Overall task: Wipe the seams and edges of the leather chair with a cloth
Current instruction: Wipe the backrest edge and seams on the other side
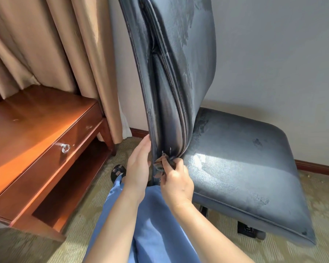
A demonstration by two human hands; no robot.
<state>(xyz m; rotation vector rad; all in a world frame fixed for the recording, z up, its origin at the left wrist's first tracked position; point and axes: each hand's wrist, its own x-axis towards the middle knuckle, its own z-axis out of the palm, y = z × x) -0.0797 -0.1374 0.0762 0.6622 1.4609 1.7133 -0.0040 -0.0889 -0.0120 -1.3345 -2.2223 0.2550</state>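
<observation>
From the head camera, no brand, label or readable writing shows anywhere on the chair or the furniture. The dark blue-grey leather chair [179,73] stands in the middle, its tall backrest seen edge-on with the piped seam running down it, and the seat [245,168] spreading out to the right, scuffed and shiny in patches. Down at the base of the backrest, the right hand [176,184] curls its fingers round a small dark cloth [160,164] and pinches it against the seam where back meets seat. The left hand [139,164] lies flat with straight fingers pressed along the left edge of the backrest. Blue trousers [156,224] fill the near centre, and a black shoe [118,172] sits on the patterned beige carpet [46,249]. On the left stands a reddish wooden desk [36,130] with a metal ring pull [65,148] on its drawer. Tan curtains [55,44] hang behind it, and a pale wall [273,54] with a dark wooden skirting board [317,168] closes the far right.
</observation>
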